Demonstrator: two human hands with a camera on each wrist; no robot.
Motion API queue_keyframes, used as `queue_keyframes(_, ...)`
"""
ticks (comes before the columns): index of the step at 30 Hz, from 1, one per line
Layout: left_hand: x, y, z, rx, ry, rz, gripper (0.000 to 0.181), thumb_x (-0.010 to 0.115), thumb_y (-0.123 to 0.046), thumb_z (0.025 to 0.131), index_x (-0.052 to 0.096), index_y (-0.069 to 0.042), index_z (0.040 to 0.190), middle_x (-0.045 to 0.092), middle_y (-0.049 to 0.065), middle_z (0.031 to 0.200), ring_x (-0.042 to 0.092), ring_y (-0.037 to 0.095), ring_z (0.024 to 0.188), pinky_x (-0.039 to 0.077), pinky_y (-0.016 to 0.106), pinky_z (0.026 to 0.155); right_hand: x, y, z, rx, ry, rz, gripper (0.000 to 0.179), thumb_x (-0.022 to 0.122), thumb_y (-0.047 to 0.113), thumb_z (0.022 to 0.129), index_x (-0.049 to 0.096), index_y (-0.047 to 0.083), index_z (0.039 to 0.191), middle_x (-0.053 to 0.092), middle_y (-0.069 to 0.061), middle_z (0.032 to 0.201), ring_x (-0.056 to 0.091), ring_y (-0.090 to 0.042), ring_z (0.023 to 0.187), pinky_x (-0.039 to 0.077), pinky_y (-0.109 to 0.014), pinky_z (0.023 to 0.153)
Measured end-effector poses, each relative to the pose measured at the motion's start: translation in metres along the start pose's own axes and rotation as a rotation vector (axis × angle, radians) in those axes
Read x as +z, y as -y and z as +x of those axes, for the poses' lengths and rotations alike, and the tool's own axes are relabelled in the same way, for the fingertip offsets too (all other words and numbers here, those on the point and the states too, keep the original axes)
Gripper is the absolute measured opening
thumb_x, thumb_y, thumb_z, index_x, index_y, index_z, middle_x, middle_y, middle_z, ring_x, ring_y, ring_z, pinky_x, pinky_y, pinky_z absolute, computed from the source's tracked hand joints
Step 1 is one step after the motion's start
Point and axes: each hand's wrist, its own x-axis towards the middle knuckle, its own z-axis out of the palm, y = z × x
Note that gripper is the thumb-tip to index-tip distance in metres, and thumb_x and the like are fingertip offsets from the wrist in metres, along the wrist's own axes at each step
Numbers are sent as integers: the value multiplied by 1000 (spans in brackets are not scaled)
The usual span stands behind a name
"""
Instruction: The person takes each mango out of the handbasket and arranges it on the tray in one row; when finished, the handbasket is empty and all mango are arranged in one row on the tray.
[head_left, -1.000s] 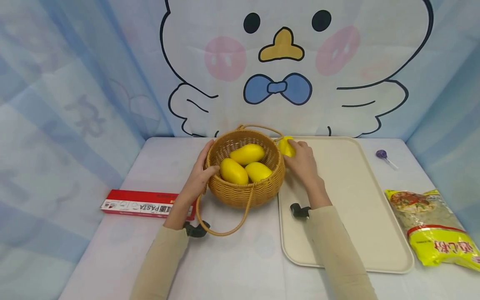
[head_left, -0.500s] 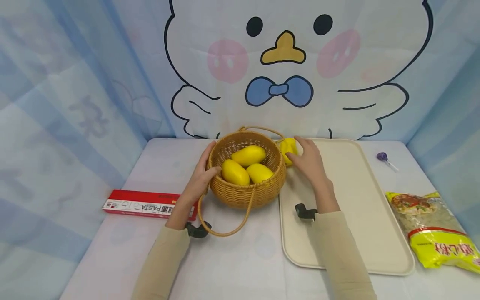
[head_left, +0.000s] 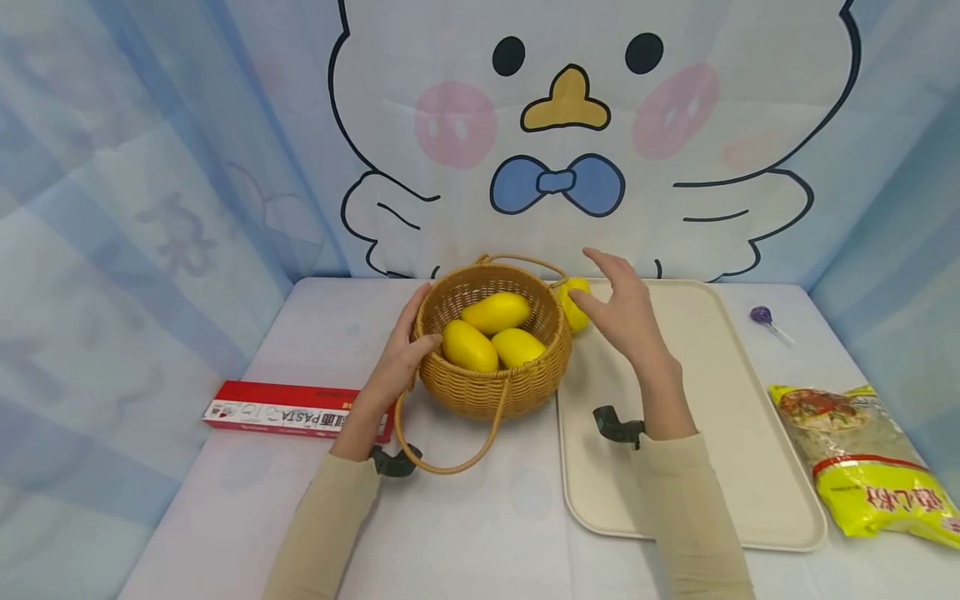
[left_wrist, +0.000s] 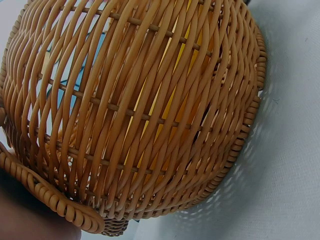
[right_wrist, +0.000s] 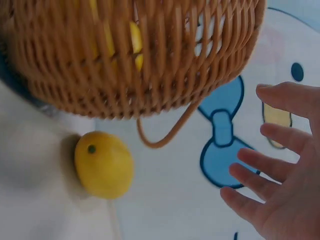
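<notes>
Backdrop (head_left: 555,133): a cloth with a printed bird, which stands behind the table (head_left: 465,533).
Tray (head_left: 750,475): it lies flat on the table, partly under the right sleeve (head_left: 697,508).
Basket (head_left: 498,398): woven, it stands beside the tray, and three yellow fruits (head_left: 495,312) lie inside. In my judgement, the step in hand is the handling of fruit at this basket, one side steadying and the other side working.
Left grip (head_left: 397,354): it holds the basket by its side, the thumb at the rim and the fingers along the outer wall.
Right grip (head_left: 628,317): it is wide, the fingers spread, holding nothing. If the loose fruit (right_wrist: 104,165) is to be lifted, the next move calls for lowering these fingers around it and closing them, without pushing the basket.
Loose fruit: it lies just beside the basket, at the far corner of the tray. In the head view the right thumb overlaps it, but the right wrist view shows them apart. Whether it touches the basket, I cannot tell.
Lollipop (head_left: 762,316): it lies beyond the tray, well apart from both grips.
</notes>
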Motion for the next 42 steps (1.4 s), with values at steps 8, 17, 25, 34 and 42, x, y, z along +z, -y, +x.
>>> queue_keyframes(8, 1, 1, 0, -3, 2, -1, 75, 53, -22, 93, 20, -43, 156, 18, -17, 164, 18, 17, 153, 20, 52, 123, 11, 27, -11, -102, 62, 23, 63, 68, 31, 92, 44, 25, 150, 44, -4, 154, 40, -29, 143, 35, -57, 115)
queue_keyframes(17, 3, 1, 3, -21, 30, -1, 78, 52, -15, 94, 14, -30, 160, 13, -6, 167, 16, 25, 154, 20, 55, 123, 30, 46, -18, -189, 199, -32, 63, 68, 28, 93, 44, 19, 150, 45, -3, 153, 38, -27, 144, 37, -53, 115)
queue_keyframes(25, 5, -1, 2, 2, 24, 2, 77, 53, -20, 93, 18, -34, 159, 16, -13, 165, 18, 20, 153, 21, 55, 123, 41, 60, -16, -214, 336, -159, 63, 68, 30, 92, 45, 20, 150, 46, -6, 152, 43, -30, 141, 38, -52, 114)
queue_keyframes(34, 1, -1, 0, 12, 12, 12, 76, 53, -22, 93, 18, -36, 159, 18, -17, 164, 19, 18, 153, 21, 54, 122, 48, 71, 0, -188, 526, -380, 61, 68, 29, 91, 47, 22, 149, 47, -7, 153, 37, -31, 147, 39, -54, 113)
queue_keyframes(42, 1, 0, 0, 4, 1, 15, 75, 53, -22, 93, 19, -38, 158, 17, -17, 164, 19, 18, 153, 22, 55, 122, 59, 74, 9, -202, 605, -506, 52, 66, 28, 86, 60, 20, 138, 65, -3, 134, 61, -25, 117, 52, -45, 94)
